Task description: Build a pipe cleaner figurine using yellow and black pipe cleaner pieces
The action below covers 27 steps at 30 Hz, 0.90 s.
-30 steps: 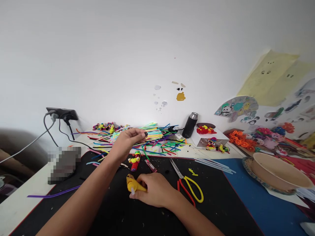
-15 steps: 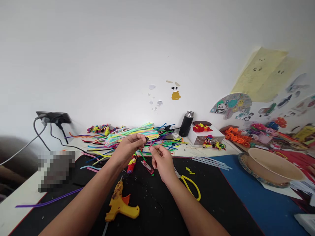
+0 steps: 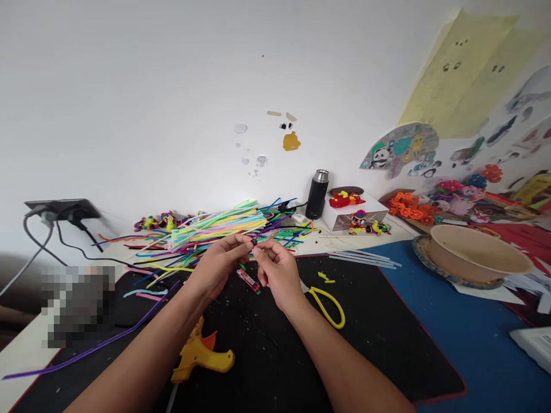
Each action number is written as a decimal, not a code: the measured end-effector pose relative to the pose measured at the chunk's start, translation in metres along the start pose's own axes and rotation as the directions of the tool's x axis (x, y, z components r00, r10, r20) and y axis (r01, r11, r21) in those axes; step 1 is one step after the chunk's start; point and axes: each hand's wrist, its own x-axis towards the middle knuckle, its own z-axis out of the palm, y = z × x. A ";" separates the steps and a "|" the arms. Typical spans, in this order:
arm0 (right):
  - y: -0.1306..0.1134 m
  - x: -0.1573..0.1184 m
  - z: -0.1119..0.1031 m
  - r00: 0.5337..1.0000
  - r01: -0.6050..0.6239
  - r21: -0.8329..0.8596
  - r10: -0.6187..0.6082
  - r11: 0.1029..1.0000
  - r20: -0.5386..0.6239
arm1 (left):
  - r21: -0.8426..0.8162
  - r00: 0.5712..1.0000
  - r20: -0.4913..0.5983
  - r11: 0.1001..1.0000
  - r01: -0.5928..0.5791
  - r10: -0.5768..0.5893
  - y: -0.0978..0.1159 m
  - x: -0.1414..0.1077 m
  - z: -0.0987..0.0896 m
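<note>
My left hand (image 3: 218,263) pinches a small black piece (image 3: 253,243) between thumb and fingertips. My right hand (image 3: 278,269) is closed at the same piece, its fingertips meeting those of the left. Below the fingers a small pink-red packet (image 3: 248,281) lies on the black mat (image 3: 267,355). A yellow glue gun (image 3: 202,355) lies nearer, partly behind my left forearm. Yellow-handled scissors (image 3: 329,307) rest right of my right hand, beside short yellow bits (image 3: 325,277). Behind my hands is a heap of coloured pipe cleaners (image 3: 219,223).
A black flask (image 3: 317,195) and a white box (image 3: 374,209) with small figures stand at the back. Clear sticks (image 3: 364,259) lie at the mat's far edge. A beige bowl (image 3: 477,252) is at the right, a power strip (image 3: 64,209) at the left.
My hands have come together, their fingertips now meeting at the black piece. The purple-red strand at my right fingertips now shows just above them. The view has shifted, moving the surroundings up and left.
</note>
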 end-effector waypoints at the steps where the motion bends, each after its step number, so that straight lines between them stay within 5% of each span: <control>1: 0.000 0.000 0.000 1.000 -0.004 0.005 0.004 1.000 0.004 | -0.005 1.000 0.003 1.000 0.002 -0.002 0.000 -0.001 0.001; 27: -0.001 0.000 -0.003 0.999 0.036 -0.011 -0.036 0.999 0.018 | 0.106 1.000 0.020 0.994 -0.006 0.004 0.002 -0.007 0.002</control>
